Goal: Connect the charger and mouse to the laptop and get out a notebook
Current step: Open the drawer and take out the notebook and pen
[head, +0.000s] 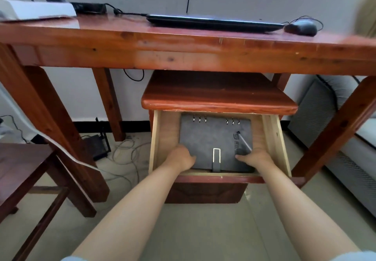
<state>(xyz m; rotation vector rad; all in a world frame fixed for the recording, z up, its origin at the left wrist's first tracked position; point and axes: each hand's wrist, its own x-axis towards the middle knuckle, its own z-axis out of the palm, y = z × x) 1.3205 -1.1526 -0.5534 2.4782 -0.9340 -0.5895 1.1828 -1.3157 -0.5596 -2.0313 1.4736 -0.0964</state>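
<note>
Two bare forearms reach into the open pale wooden drawer. Left hand and right hand pinch the near corners of the grey ring-bound notebook lying flat inside. Above, the closed black laptop and black corded mouse rest on the red-brown wooden table.

Notebook: grey ring binder, six metal rings along far edge, strap clasp at near edge, pen lying on its right side. Lies flat in the pulled-out drawer of the small cabinet under the desk.

Laptop: black, lid closed, flat on the desk top.

Charger: black brick, left of laptop, cable running to laptop's left edge.

Mouse: black, wired, just right of laptop.
</note>
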